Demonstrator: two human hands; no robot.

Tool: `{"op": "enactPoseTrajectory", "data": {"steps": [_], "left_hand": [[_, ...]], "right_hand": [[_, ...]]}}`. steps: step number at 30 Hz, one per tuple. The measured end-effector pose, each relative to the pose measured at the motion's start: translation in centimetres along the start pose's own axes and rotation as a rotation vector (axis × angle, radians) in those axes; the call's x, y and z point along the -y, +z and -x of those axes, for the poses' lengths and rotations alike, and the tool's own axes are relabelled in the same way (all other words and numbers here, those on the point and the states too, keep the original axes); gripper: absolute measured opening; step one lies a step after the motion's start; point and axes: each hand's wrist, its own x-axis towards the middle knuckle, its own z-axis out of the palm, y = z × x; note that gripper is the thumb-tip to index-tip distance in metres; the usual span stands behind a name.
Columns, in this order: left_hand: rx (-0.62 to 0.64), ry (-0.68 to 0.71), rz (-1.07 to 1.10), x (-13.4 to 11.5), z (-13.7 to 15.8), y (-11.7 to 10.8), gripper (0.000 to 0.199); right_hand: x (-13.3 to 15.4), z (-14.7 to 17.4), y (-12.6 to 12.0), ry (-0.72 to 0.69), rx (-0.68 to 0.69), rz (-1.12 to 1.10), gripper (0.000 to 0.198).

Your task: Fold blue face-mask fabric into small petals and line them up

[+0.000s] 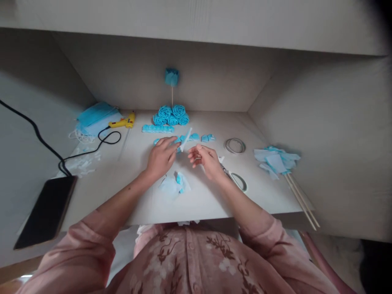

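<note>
My left hand [163, 154] is over the middle of the table, fingers bent and closed on a thin, pale blue-white strip of mask fabric [186, 139] that stands tilted at its fingertips. Right of it, my right hand [206, 160] is half curled with its fingers apart, nothing visible in them. Behind the hands lies a row of folded blue fabric pieces [193, 137], partly covered by my left hand. Crumpled blue and white fabric scraps [173, 184] lie in front of the hands. Scissors [237, 181] rest beside my right wrist, which hides part of them.
Blue rolled roses [172, 115] sit at the back, near a blue flower on a stick [172, 76]. A yellow glue gun [124, 121], face masks [97, 116] and a phone [47, 210] are left. Tape [234, 145], cut fabric [277, 160] and wooden sticks [301, 200] are right.
</note>
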Motion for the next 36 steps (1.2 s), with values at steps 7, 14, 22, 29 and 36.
{"op": "enactPoseTrajectory", "data": {"steps": [7, 14, 22, 29, 36], "left_hand": [[-0.003, 0.184, -0.250, -0.1, 0.2, -0.1, 0.033], [-0.013, -0.169, 0.260, -0.1, 0.0, 0.2, 0.034], [0.090, -0.539, 0.647, -0.8, -0.6, -0.4, 0.034], [0.019, -0.499, 0.618, -1.4, -0.7, -0.3, 0.021], [0.042, -0.543, 0.634, -0.8, -0.6, -0.2, 0.023]], "right_hand": [[0.1, 0.2, 0.6, 0.163, 0.061, 0.052, 0.049], [-0.1, -0.3, 0.4, 0.084, 0.003, 0.049, 0.035], [-0.5, -0.2, 0.4, 0.056, 0.035, 0.111, 0.032], [-0.8, -0.2, 0.5, 0.040, 0.064, 0.135, 0.034], [-0.5, -0.2, 0.1, 0.059, 0.145, 0.174, 0.036]]}}
